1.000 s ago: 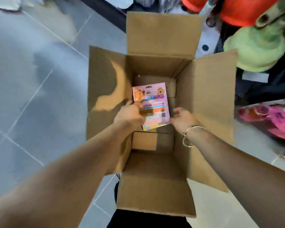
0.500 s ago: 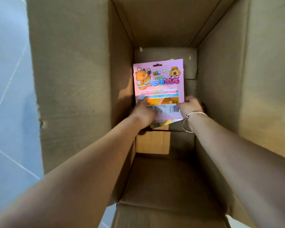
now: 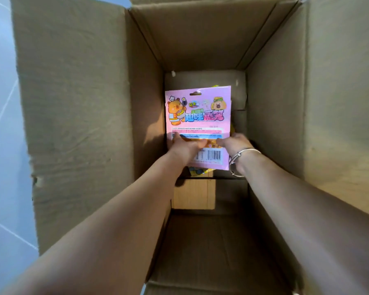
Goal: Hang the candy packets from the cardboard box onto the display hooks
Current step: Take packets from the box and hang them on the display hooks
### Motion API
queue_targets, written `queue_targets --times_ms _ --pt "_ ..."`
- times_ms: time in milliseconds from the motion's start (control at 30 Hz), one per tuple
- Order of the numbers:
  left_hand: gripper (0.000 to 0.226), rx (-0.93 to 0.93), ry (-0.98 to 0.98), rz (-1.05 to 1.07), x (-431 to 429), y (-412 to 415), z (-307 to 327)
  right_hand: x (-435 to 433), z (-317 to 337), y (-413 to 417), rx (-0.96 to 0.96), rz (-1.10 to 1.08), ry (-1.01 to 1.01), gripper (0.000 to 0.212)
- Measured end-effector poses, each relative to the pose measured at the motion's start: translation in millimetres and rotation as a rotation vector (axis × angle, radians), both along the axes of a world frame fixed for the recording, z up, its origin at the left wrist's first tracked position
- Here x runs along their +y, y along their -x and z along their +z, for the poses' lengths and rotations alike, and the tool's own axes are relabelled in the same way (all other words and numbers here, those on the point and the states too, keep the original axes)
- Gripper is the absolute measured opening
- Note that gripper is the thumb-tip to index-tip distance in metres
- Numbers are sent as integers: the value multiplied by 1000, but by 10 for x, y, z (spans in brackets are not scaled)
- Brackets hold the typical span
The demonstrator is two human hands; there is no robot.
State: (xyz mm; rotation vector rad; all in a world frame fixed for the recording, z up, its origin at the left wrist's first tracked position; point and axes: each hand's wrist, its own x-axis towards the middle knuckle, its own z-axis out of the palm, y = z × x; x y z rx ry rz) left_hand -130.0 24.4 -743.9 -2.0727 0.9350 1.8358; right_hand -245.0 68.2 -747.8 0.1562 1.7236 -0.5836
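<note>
Candy packets sit deep at the bottom of the cardboard box; pink one on top, face up, hang slot at its far edge. Yellow edges poke out beneath it and at its right side, so probably more packets under it; count unclear.

Left hand is on the lower left of the pink packet, fingers curled over its face. Right hand is at the lower right edge, fingers closed around that side. Both look clamped on the stack, though how many packets each hand holds I can't tell. Silver bracelet on the right wrist.

Step in hand, as I read it: the pick-up stage, nothing hung. Display hooks aren't in view; only box walls and a strip of grey floor on the left.

Next move calls for:
- straight lift up and out, box is narrow and deep, flaps stand tall on both sides
- keeping the stack squared so lower packets don't slip out
- slot end leading, ready for a hook
</note>
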Motion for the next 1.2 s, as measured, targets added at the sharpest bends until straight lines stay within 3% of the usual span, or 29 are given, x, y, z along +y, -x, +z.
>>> queue_targets --times_ms 167,267,367,500,567,700,767,833,900,1000,1067,1200 --pt "104 114 -19 77 60 85 385 60 403 -167 116 316 158 43" --pt "69 145 41 111 52 182 765 127 766 -303 210 596 226 50" --pt "41 105 102 27 -67 216 1421 174 1441 -330 171 686 215 65" --pt "39 107 177 -326 -313 179 2691 174 2724 -199 204 807 250 33" --pt "34 140 200 -513 -453 191 3405 88 3455 -22 317 760 272 33" --pt "38 216 130 -711 -760 262 4755 -60 4686 451 685 702 250 53" --pt "40 276 123 -758 -893 310 5582 -86 5458 676 652 645 310 50" --pt "38 344 122 -866 -979 364 6203 -91 6065 846 590 617 380 29" --pt "37 367 168 -1013 -1035 426 6820 -43 6708 977 650 652 382 10" --pt "37 437 205 -1095 -963 511 7622 100 7540 1035 743 731 427 27" --pt "25 508 249 -1117 -878 628 8139 206 8010 1108 798 730 469 33" --pt "8 564 534 -1212 -634 989 9129 499 9004 1227 906 793 487 29"
